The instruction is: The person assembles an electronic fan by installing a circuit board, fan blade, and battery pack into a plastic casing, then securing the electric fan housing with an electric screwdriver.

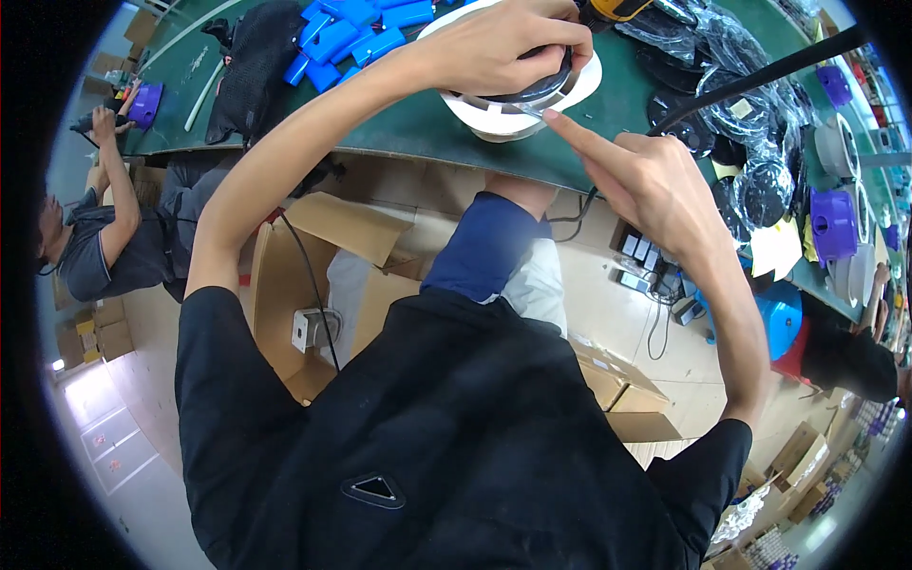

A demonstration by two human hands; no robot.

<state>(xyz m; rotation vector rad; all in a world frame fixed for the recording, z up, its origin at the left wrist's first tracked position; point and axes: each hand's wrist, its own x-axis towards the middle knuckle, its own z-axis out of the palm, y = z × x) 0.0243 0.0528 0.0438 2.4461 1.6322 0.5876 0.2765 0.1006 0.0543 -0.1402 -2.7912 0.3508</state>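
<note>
On the green bench, close to its near edge, stands a round white plastic housing [494,122] with a dark round part [532,92] set in its top. My left hand [508,43] reaches over from the left, its fingers curled and pressed on that dark part. From the right comes my right hand [646,176], index finger stretched to the housing's rim and other fingers folded under. A small pale, shiny piece shows by that fingertip; what the folded fingers hold, if anything, is hidden. Just beyond the housing lies a yellow-and-black power drill [617,9], partly cut off.
Blue wrapped packs [342,38] are heaped behind the housing, beside a black mesh bag [255,71]. Plastic-wrapped black parts [750,104] crowd the right, under a black cable [760,81]. Open cardboard boxes [351,223] stand below the bench. A co-worker [104,218] works at far left.
</note>
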